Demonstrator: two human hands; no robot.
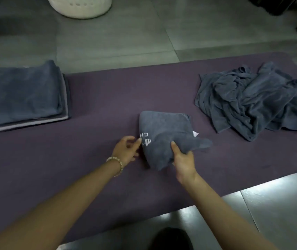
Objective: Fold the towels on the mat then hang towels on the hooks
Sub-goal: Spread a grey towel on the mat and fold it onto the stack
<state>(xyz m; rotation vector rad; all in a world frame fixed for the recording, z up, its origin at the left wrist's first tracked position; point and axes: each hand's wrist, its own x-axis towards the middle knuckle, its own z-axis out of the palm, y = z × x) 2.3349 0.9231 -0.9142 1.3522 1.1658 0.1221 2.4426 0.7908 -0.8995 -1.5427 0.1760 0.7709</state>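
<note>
Both bare forearms reach forward from the bottom of the view and draw together over the middle of the purple mat (99, 105). The right hand (183, 159) grips the near part of a dark grey towel (164, 130). Its thumb lies on top of the cloth, its fingers are curled out of sight beneath, and a fold is bunched up in the grasp. The left hand (126, 150) sits just beside the towel's left edge with the palm turned towards it. The thumb tip meets the edge and the other fingers are loosely curled below. The hand is blurred, so it cannot be told whether it pinches the cloth or only touches it. A pale beaded bracelet (116, 163) circles the left wrist.

The towel is partly folded and rests on the mat between the two hands. Its far part lies flat and its near right corner is lifted and rumpled. A white print (145, 139) of blocky marks sits by its left edge, right next to the left thumb, but it is too blurred to read. A small white tag (195, 133) pokes out at the right edge, and no writing on it can be made out.

A stack of folded towels (21, 92) lies at the mat's left end. A heap of loose towels (252, 101) lies at the right end, well apart from the stack. A white basket (80, 6) stands on the grey tiled floor (117, 42) beyond the mat.
</note>
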